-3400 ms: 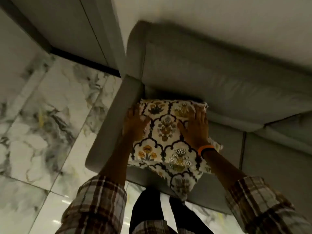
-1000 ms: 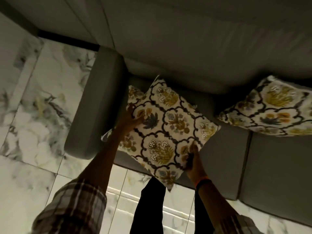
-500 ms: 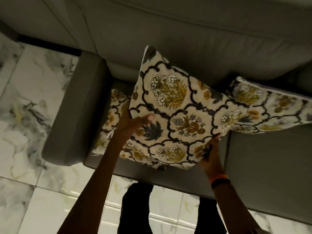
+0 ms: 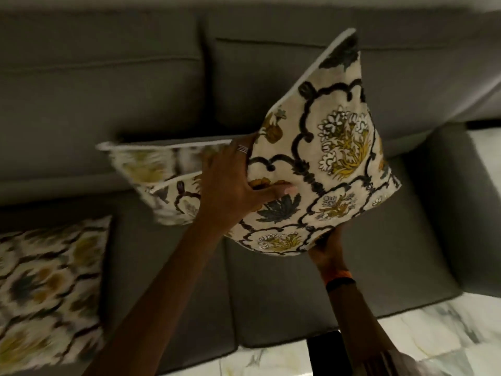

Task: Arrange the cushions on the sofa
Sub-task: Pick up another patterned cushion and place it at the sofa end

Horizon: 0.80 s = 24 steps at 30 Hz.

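I hold a cream floral cushion [image 4: 333, 169] with black scroll lines up in the air over the grey sofa [image 4: 135, 82], one corner pointing upward. My left hand [image 4: 235, 185] grips its left edge, thumb on the front face. My right hand [image 4: 329, 248] holds its lower corner from beneath. Behind my left hand a second matching cushion [image 4: 160, 183] leans near the backrest, blurred. A third matching cushion [image 4: 46, 291] lies flat on the seat at the lower left.
The sofa's right armrest [image 4: 455, 202] stands just right of the held cushion. White marble floor tiles [image 4: 433, 332] show along the bottom right and beyond the armrest. Bare seat cushion [image 4: 298, 294] lies below the held cushion.
The view and my hands have shifted right along the sofa, carrying the cushion from the left armrest end to the right armrest end; it is tipped more upright.
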### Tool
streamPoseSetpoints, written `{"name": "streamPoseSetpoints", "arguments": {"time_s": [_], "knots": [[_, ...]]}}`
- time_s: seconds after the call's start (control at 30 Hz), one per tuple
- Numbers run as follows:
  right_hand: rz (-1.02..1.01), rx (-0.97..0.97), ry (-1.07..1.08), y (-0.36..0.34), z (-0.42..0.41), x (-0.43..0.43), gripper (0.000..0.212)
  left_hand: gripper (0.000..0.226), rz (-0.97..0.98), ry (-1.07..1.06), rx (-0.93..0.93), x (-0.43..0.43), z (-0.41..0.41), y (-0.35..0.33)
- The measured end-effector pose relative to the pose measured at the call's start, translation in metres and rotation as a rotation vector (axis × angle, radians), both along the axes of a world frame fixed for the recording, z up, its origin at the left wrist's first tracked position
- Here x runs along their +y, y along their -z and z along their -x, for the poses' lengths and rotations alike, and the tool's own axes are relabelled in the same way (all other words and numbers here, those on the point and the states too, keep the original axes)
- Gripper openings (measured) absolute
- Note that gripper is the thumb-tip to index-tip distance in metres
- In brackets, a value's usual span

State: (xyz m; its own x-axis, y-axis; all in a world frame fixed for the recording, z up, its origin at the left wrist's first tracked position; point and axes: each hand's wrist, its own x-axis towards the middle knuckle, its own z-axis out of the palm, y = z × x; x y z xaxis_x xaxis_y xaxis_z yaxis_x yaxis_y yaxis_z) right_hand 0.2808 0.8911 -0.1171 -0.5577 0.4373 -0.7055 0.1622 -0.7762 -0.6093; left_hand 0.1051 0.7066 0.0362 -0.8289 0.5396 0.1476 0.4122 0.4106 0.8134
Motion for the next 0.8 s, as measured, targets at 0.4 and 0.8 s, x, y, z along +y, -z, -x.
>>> {"name": "streamPoseSetpoints", "arguments": {"time_s": [0.4, 0.8], "knots": [[0.164, 0.004, 0.346, 0.077, 0.003, 0.3, 0.06, 0.086, 0.346, 0.228, 0.47, 0.406, -0.03, 0.053], [-0.519, -0.21, 0.051, 0.082, -0.065, 0.442, 0.092, 0.085, 0.287, -0.078, 0.457, 0.389, -0.068, 0.096]]}}
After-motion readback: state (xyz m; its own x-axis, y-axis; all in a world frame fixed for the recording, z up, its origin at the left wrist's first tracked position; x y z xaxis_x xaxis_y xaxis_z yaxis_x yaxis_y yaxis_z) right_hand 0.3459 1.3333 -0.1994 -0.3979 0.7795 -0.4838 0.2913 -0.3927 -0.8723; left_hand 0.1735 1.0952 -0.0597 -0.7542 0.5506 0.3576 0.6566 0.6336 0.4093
